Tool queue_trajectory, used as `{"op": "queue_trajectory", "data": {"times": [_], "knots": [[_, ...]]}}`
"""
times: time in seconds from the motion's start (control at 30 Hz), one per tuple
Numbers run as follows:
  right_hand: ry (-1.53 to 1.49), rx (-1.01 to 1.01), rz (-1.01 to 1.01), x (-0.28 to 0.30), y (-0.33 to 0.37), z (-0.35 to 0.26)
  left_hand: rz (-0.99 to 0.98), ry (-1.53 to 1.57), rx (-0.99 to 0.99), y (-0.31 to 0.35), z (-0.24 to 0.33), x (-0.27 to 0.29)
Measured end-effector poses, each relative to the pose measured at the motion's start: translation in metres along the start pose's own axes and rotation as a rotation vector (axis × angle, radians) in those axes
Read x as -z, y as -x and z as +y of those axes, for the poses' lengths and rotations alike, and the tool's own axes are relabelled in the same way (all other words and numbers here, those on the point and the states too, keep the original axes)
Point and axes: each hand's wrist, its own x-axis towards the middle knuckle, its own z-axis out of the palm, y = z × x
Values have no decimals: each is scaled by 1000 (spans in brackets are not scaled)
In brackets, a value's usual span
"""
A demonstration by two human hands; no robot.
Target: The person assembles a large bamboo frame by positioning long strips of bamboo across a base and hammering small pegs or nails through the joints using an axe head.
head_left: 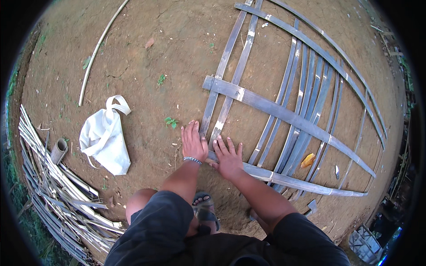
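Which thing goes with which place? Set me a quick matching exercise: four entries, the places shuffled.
Things
1. White bag
2. Left hand and right hand
3. Yellow-brown leaf
4. Long pale stick

Places
A. Side by side at the left end of the nearest crosspiece
B. Apart from the other pieces, toward the upper left
C. On the ground, between the stick pile and the hands
D. On the ground, in a gap among the grey strips

Pairs: 1-C, 2-A, 3-D, 4-B
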Motion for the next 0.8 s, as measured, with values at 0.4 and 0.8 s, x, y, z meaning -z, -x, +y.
{"op": "queue_trajectory", "data": {"times": [0.4, 0.8], "knots": [[-70, 64, 95, -4, 1, 12, -101, -125, -6, -8, 10, 5], [-633, -373, 633, 40, -100, 25, -93, -106, -17, -6, 9, 3]]}}
